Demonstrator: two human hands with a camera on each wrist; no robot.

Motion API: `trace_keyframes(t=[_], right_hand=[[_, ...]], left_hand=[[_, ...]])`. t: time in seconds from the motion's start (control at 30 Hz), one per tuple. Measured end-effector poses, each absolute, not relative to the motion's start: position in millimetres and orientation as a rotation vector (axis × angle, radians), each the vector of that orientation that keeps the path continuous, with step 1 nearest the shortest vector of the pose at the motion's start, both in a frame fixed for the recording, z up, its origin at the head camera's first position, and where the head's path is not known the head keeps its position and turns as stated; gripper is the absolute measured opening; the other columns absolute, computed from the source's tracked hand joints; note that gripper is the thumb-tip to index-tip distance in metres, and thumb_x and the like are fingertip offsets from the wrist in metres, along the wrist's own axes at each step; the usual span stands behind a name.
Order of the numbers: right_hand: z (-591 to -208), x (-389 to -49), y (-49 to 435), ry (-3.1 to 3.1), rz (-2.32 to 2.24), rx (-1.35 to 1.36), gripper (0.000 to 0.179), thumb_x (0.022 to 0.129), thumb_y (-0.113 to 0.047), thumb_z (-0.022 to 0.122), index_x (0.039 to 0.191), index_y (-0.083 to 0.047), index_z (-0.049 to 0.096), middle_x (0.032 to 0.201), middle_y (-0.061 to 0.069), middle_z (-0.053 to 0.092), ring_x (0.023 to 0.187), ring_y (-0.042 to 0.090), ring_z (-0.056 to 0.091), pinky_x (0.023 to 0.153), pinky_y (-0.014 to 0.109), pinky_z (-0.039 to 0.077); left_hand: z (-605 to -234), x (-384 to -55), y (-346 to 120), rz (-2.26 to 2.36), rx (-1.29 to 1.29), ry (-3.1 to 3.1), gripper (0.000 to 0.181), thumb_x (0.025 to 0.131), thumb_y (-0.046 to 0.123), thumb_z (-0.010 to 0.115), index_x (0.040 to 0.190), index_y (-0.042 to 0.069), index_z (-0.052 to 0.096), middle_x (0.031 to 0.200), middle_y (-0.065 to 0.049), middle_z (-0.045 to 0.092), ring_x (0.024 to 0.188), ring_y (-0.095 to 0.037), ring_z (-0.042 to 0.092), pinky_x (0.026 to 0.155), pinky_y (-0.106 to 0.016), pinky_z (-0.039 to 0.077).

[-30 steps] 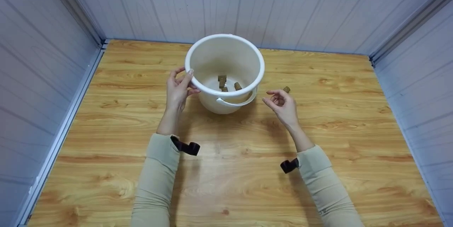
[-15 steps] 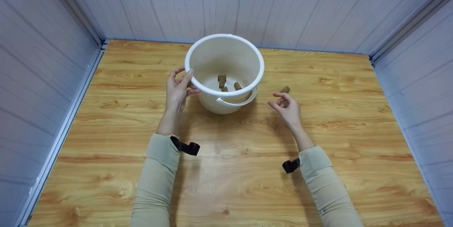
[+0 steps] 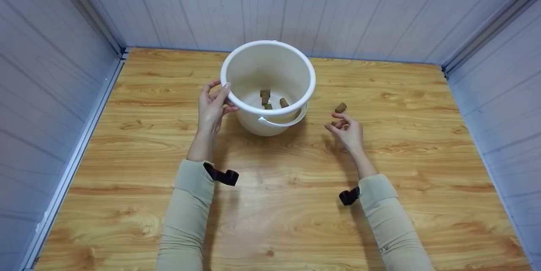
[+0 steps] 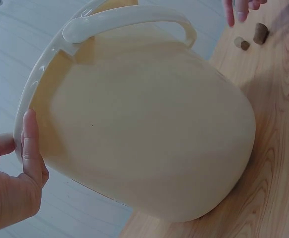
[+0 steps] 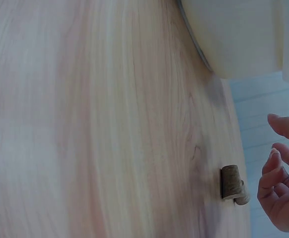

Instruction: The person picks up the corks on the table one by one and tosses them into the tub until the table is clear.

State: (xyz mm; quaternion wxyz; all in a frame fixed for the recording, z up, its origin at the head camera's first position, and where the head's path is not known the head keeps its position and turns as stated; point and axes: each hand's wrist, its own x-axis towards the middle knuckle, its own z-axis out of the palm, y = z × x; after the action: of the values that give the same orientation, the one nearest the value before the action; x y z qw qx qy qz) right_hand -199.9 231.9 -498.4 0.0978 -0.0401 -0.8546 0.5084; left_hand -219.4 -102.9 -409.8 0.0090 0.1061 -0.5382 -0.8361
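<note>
A white bucket (image 3: 270, 123) with a white handle (image 3: 282, 122) stands upright on the wood-grain surface. At its left rim, my left hand (image 3: 213, 104) grips the edge, thumb on top and fingers outside. Several brown corks (image 3: 284, 102) lie inside at the bottom. My right hand (image 3: 348, 133) is held above the surface right of the bucket, fingers loosely bent, holding nothing. Just beyond its fingertips lies a brown cork (image 3: 341, 107). The left wrist view shows two corks outside the bucket, a larger one (image 4: 260, 33) and a smaller one (image 4: 242, 43); one is hidden by the hand in the head view.
Pale panelled walls (image 3: 355, 13) enclose the wood-grain surface (image 3: 270, 203) at the back, left and right. The bucket stands close to the back wall. A black wrist camera (image 3: 228, 177) juts from the left sleeve, another black camera (image 3: 349, 196) from the right.
My right hand has moved slightly right and toward me, away from the bucket, uncovering more of the cork beyond it. The left hand and the bucket have stayed in place.
</note>
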Motion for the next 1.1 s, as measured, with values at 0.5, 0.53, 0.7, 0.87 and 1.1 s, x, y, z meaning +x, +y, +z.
trace_keyframes(t=[0.5, 0.53, 0.7, 0.87, 1.1], right_hand=[[-510.8, -202.5, 248.0, -2.647, 1.35, -0.252, 0.036, 0.071, -0.013, 0.075, 0.102, 0.0, 0.064, 0.065, 0.004, 0.054, 0.053, 0.005, 0.046, 0.043, 0.012, 0.038], [-511.5, -203.0, 248.5, -2.654, 1.343, -0.263, 0.035, 0.071, -0.013, 0.075, 0.102, 0.0, 0.064, 0.065, 0.004, 0.054, 0.053, 0.005, 0.046, 0.043, 0.012, 0.038], [-514.8, -204.6, 250.8, -2.677, 1.314, -0.304, 0.035, 0.071, -0.014, 0.075, 0.103, -0.001, 0.065, 0.066, 0.005, 0.055, 0.054, 0.005, 0.046, 0.044, 0.011, 0.039], [-519.3, -205.5, 253.7, -2.668, 1.323, -0.32, 0.035, 0.071, -0.013, 0.075, 0.102, 0.0, 0.064, 0.068, 0.007, 0.057, 0.055, 0.005, 0.047, 0.045, 0.011, 0.04], [-523.0, -205.9, 256.2, -2.694, 1.326, -0.381, 0.04, 0.071, -0.013, 0.075, 0.106, 0.001, 0.062, 0.073, 0.01, 0.06, 0.059, 0.005, 0.048, 0.049, 0.011, 0.041]], left_hand=[[-409.2, -219.7, -103.0, -2.585, 0.349, -1.702, 0.036, 0.088, 0.011, 0.055, 0.118, 0.003, 0.039, 0.068, -0.007, 0.057, 0.047, -0.012, 0.053, 0.042, -0.022, 0.053], [-409.2, -219.6, -102.8, -2.589, 0.345, -1.694, 0.036, 0.088, 0.01, 0.055, 0.118, 0.003, 0.039, 0.068, -0.007, 0.056, 0.047, -0.012, 0.053, 0.042, -0.022, 0.053], [-409.1, -219.3, -102.3, -2.599, 0.341, -1.678, 0.036, 0.087, 0.01, 0.056, 0.118, 0.002, 0.038, 0.065, -0.006, 0.055, 0.046, -0.011, 0.051, 0.041, -0.022, 0.053], [-409.0, -219.1, -103.0, -2.599, 0.356, -1.705, 0.037, 0.088, 0.012, 0.056, 0.119, 0.004, 0.038, 0.069, -0.007, 0.056, 0.047, -0.012, 0.052, 0.043, -0.022, 0.054], [-409.4, -219.4, -103.2, -2.601, 0.356, -1.697, 0.037, 0.087, 0.012, 0.056, 0.119, 0.003, 0.038, 0.067, -0.006, 0.055, 0.048, -0.012, 0.052, 0.043, -0.022, 0.054]])
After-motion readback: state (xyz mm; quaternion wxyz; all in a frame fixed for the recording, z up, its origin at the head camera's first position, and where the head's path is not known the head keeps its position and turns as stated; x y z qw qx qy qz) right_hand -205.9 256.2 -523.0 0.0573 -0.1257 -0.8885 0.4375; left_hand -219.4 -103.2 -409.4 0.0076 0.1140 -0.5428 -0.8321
